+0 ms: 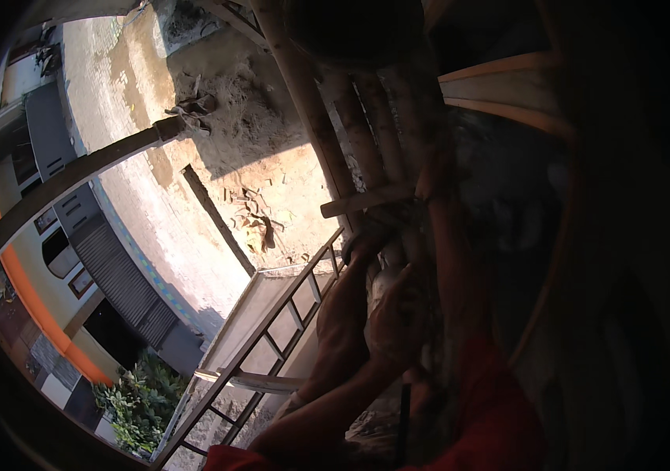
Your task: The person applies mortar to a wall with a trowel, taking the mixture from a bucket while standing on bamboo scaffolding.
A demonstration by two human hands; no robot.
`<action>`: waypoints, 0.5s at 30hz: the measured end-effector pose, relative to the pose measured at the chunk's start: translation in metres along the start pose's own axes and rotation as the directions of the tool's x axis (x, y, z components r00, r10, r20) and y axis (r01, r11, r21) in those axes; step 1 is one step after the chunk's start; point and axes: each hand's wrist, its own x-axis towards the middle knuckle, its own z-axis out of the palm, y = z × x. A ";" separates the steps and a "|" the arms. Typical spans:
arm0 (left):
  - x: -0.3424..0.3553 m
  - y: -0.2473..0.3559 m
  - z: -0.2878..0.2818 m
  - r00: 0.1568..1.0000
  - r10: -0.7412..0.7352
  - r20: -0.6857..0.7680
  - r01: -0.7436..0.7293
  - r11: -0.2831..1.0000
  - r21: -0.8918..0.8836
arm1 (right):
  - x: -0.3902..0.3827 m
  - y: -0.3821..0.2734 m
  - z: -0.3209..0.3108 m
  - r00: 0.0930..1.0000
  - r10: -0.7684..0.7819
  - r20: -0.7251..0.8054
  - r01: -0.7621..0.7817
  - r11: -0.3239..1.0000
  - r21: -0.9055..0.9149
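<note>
Apparently, ladder [274, 346] adjoins dim poles [353, 122].

Fisheye view, high in contrast. Sunlit ground [194, 251] toward nine o'clock is nearly washed out; a hard-edged shadow falls near eleven. The left hand [394, 322], toward five, and right hand [433, 182], toward two, lie in deep shade; detail at three sinks to black. A building's orange band [45, 306] bows from nine to eight.
</note>
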 end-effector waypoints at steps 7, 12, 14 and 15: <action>-0.006 -0.005 0.000 0.999 -0.046 0.007 0.046 0.999 -0.006 | -0.018 0.091 -0.012 0.749 -0.071 0.659 0.211 0.968 -0.135; -0.006 -0.006 0.006 0.997 -0.054 0.058 0.054 0.999 0.002 | -0.037 0.136 -0.045 0.504 0.060 0.862 0.280 0.933 -0.228; -0.005 -0.005 0.005 0.998 -0.048 0.035 0.049 0.998 -0.028 | -0.057 0.131 -0.042 0.549 0.036 0.835 0.250 0.946 -0.205; -0.005 -0.005 0.004 0.999 -0.044 0.024 0.045 0.998 -0.042 | -0.063 0.127 -0.041 0.569 0.033 0.822 0.236 0.951 -0.201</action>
